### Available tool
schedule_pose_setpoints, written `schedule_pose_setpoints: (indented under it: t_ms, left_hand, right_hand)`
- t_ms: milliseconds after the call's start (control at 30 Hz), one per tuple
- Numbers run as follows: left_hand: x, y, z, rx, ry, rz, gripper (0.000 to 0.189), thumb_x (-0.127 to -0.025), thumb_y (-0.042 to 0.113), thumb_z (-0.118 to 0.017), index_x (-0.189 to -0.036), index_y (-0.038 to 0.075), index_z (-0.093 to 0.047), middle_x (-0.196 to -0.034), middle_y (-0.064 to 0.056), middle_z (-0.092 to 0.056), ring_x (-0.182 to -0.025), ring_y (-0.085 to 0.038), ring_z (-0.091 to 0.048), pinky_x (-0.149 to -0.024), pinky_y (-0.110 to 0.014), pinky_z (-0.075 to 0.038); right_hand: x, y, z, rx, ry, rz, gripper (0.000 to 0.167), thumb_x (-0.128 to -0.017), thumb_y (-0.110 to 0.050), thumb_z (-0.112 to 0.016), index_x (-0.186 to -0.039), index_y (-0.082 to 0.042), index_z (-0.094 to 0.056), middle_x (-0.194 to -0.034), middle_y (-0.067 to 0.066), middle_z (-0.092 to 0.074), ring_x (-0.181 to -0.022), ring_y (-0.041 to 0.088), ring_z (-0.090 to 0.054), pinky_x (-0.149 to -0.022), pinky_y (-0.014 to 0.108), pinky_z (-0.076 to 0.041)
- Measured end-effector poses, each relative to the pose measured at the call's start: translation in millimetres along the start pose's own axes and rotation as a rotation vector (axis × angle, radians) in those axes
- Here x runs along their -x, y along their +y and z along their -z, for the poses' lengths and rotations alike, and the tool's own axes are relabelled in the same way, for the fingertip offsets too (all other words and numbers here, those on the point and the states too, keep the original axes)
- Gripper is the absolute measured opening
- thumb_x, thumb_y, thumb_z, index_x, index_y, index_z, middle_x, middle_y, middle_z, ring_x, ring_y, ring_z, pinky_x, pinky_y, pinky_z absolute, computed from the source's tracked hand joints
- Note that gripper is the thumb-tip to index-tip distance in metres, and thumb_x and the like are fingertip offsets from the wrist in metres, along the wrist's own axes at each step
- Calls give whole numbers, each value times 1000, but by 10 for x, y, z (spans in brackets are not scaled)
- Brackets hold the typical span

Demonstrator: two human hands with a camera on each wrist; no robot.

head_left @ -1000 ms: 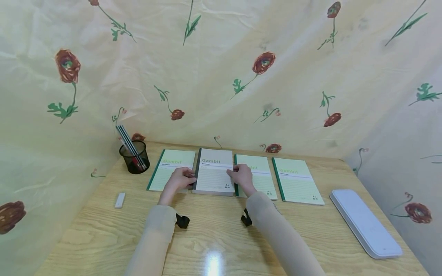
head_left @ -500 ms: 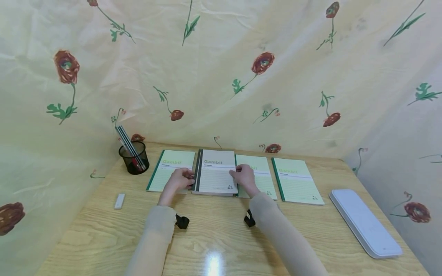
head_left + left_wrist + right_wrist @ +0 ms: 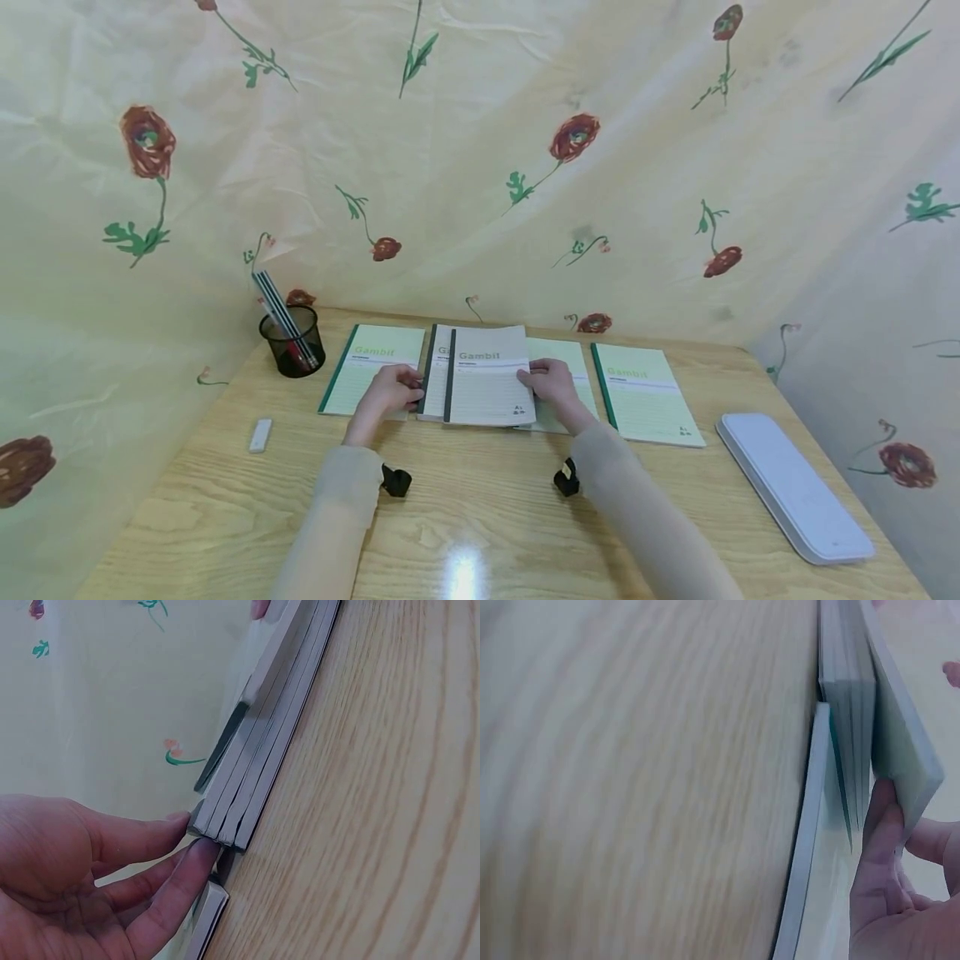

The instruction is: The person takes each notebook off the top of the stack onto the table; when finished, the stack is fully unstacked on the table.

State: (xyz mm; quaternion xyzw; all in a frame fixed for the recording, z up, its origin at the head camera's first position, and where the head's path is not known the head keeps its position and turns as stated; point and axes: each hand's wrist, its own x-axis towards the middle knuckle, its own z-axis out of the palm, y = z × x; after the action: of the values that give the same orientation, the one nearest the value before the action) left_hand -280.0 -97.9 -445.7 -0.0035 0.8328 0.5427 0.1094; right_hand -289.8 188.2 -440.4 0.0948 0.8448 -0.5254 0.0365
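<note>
My right hand (image 3: 551, 383) pinches the right edge of a grey-covered notebook (image 3: 491, 379) with a dark spine, marked "Gambit". This notebook lies shifted to the right over a stack of similar notebooks (image 3: 433, 396). In the right wrist view the pinched notebook (image 3: 907, 727) is tilted up, with thumb above and fingers beneath. At the stack's spine side, my left hand (image 3: 390, 390) holds the edge, its thumb and finger on the stacked notebooks (image 3: 247, 780) in the left wrist view. A green-spined notebook (image 3: 378, 346) lies under the left hand; another (image 3: 558, 354) is partly covered at the right.
A third green-spined notebook (image 3: 648, 392) lies farther right, near a long white case (image 3: 795, 487). At the back left stands a black mesh cup (image 3: 292, 342) with pencils. A small white eraser-like block (image 3: 260, 436) lies on the wooden table (image 3: 465, 508). Floral cloth (image 3: 450, 167) hangs behind.
The top grey notebook has slid right with my right hand, off its place over the stack, uncovering the spine of the one beneath. My left hand has stayed put.
</note>
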Motion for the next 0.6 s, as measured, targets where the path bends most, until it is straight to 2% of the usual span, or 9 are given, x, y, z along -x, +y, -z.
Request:
schedule_pose_setpoints:
  t_ms: [233,600]
  left_hand:
    - [11,5,-2,-16,2,-6,31,-93,-5,-63,-124,-7,-62,-108,-19,-63,-90,-26,-63,-77,-35,-58]
    - [17,18,-1,-17,2,-7,31,-93,-5,-64,-124,-6,-62,-110,-19,-63,-92,-27,-64,-78,-35,-58]
  right_hand:
    - [64,110,244,-91,-48,-59,45,-98,-20,-65,-134,5,-53,-110,16,-67,-85,16,-62,-70,26,-52]
    - [182,292,630,-144,-87,-99,58,-97,-23,-66,-142,6,-44,-109,10,-64,-83,13,-59,-71,26,-51]
